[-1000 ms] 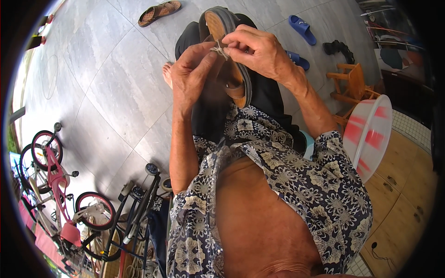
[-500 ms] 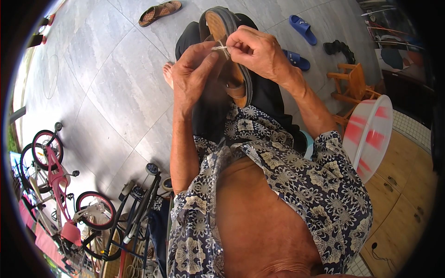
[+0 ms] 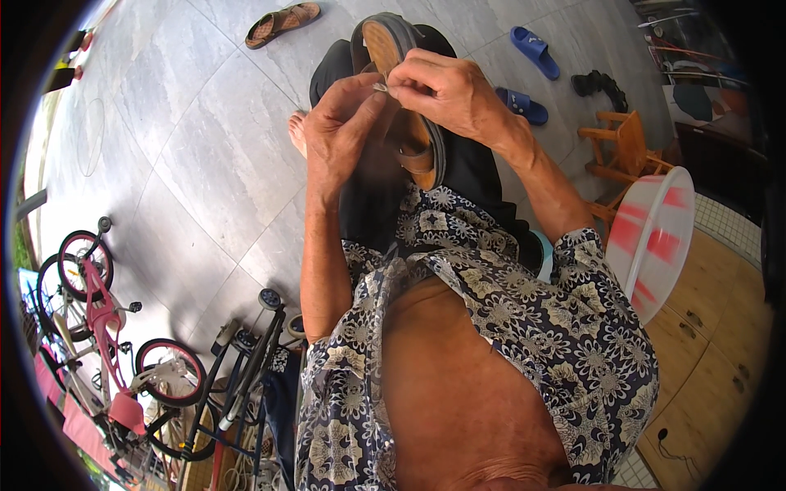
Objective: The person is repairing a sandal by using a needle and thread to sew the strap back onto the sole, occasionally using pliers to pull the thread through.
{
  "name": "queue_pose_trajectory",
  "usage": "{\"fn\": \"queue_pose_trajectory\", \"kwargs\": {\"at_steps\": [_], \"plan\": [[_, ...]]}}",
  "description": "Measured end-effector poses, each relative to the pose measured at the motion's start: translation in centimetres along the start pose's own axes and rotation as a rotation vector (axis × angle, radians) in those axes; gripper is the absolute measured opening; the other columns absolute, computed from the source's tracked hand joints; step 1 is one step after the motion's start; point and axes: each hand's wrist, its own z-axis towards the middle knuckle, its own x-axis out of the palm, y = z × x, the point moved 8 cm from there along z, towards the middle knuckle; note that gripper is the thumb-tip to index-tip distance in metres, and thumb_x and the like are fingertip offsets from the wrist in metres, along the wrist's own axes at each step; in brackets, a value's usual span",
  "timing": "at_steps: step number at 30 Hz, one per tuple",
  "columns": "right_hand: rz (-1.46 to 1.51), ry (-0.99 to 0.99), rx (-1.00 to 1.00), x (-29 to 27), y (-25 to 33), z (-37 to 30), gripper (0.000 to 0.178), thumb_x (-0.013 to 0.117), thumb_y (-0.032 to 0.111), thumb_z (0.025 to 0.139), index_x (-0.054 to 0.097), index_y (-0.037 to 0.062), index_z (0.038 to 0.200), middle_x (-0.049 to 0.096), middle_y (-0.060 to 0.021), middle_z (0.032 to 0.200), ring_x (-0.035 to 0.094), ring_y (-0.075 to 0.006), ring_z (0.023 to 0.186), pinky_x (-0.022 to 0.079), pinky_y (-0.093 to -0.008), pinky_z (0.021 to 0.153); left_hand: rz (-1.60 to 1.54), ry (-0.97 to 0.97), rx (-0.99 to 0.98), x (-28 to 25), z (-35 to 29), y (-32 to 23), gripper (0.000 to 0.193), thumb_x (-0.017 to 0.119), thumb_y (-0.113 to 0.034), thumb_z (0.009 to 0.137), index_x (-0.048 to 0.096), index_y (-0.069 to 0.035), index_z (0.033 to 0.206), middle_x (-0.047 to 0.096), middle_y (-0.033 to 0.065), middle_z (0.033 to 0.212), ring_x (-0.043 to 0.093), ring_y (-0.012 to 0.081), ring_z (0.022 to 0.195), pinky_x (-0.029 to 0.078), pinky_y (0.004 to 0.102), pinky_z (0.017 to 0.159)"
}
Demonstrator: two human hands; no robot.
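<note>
A sandal point(image 3: 420, 157) with a tan footbed and dark sole edge lies lengthwise across my lap, over dark trousers. Above its middle, my left hand point(image 3: 340, 124) pinches a short bit of white string point(image 3: 380, 87) between thumb and fingertips. My right hand point(image 3: 452, 92) meets it from the right, thumb and forefinger closed at the same string, whose other end is hidden by the fingers. Both hands cover the middle of the sandal, so whether the string passes through it cannot be seen.
A brown sandal point(image 3: 282, 24) and two blue slippers point(image 3: 536, 53) lie on the grey tiled floor. To the right stand a small wooden stool point(image 3: 627, 146) and a tilted translucent basin point(image 3: 661, 237). A pink bicycle point(image 3: 100, 307) and a dark wheeled frame point(image 3: 244, 372) are at lower left.
My right hand has moved slightly left, closer to my left hand, and less of the white string shows between them. The left hand and sandal stay nearly still.
</note>
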Motion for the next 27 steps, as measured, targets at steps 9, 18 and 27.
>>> {"fn": "queue_pose_trajectory", "kwargs": {"at_steps": [9, 18, 27], "plan": [[0.352, -0.072, 0.323, -1.0, -3.2, -1.4, 0.015, 0.076, 0.015, 0.102, 0.074, 0.0029, 0.109, 0.075, -0.005, 0.093, 0.071, -0.0138, 0.077, 0.059, -0.0292, 0.07, -0.022, -0.002, 0.004, 0.1, 0.0, -0.1, 0.026, 0.073, -0.003, 0.105, 0.074, 0.0, 0.131, 0.079, 0.0057, 0.111, 0.073, 0.0105, 0.099, 0.059, 0.0244, 0.087], [-0.021, -0.092, -0.147, -0.9, 0.8, 0.1, 0.024, 0.08, 0.01, 0.096, 0.077, 0.0106, 0.12, 0.069, -0.0035, 0.101, 0.074, -0.0199, 0.087, 0.062, -0.0318, 0.075, -0.024, 0.01, 0.007, 0.1, 0.0, 0.1, 0.029, 0.073, -0.004, 0.105, 0.071, 0.001, 0.134, 0.079, 0.0073, 0.113, 0.073, 0.0126, 0.101, 0.06, 0.0264, 0.09], [-0.215, -0.123, -0.155, -0.6, 0.9, -0.1, 0.011, 0.077, 0.008, 0.096, 0.071, 0.0071, 0.104, 0.069, -0.0043, 0.1, 0.074, -0.0268, 0.085, 0.062, -0.0374, 0.073, -0.013, -0.004, 0.006, -0.1, -0.1, -0.2, 0.032, 0.072, -0.004, 0.105, 0.07, 0.001, 0.136, 0.079, 0.0084, 0.113, 0.073, 0.0133, 0.102, 0.06, 0.0265, 0.089]]}}
